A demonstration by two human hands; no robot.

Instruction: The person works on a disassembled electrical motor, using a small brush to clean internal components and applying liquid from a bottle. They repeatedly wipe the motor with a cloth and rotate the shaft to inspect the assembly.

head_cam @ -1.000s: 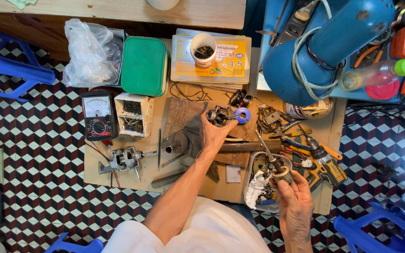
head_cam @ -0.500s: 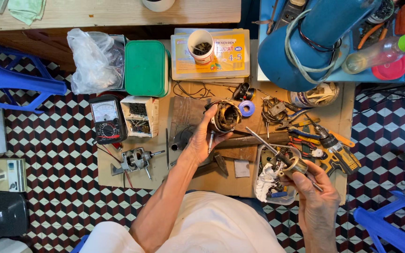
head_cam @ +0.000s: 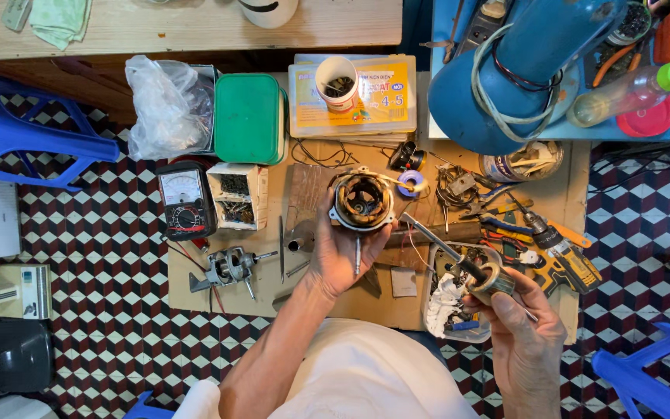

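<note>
Two hands at work over a low wooden counter (head_cam: 219, 299), seen from above.

Left hand (head_cam: 340, 247): forearm reaches up and forward from the lap, palm up, fingers curled closed around a round motor stator (head_cam: 361, 202), open end with copper windings facing the camera. A thin shaft hangs from it down across the palm.

Right hand (head_cam: 523, 335): held low and nearer the body, fingers closed on a soldering iron (head_cam: 459, 260) by its dark grip and, against it, a small round tin (head_cam: 498, 278). The iron's metal tip slants up toward the stator and stops just short of it.

Beyond the left hand: a white cup (head_cam: 337, 81) on a yellow box, a green case (head_cam: 249, 118), a crumpled plastic bag (head_cam: 166, 105). Left of it: an analogue multimeter (head_cam: 184, 200), a small parts box (head_cam: 236, 194), a small motor with shaft (head_cam: 228, 268). Beyond the right hand: a heap of pliers and screwdrivers (head_cam: 505, 225) and a blue fan housing (head_cam: 521, 70).

Hard to make out: the tin's contents, the tangle in the tray (head_cam: 447, 306) under the right hand, and which fingers bear the tin. The fan housing is cut off by the top edge.
</note>
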